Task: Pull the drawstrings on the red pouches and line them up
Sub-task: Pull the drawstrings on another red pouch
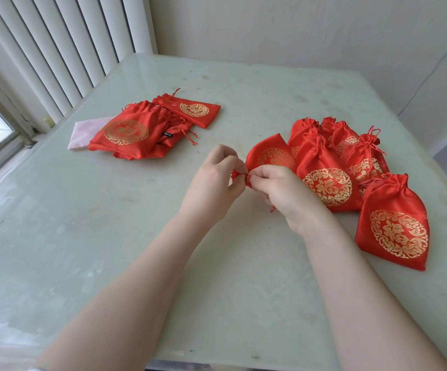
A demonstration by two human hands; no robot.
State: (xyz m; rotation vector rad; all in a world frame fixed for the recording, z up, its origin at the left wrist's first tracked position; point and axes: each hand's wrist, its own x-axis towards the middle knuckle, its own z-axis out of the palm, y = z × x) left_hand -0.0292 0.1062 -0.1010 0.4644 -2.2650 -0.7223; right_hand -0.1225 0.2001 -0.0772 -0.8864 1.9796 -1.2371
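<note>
Above the pale glossy table, both hands pinch one red satin gold-printed pouch at its gathered neck. Left hand and right hand curl tightly there.

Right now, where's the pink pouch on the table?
In the head view the pink pouch lies on the table's far left, near the window blinds, mostly tucked under the pile of flat red pouches.
</note>
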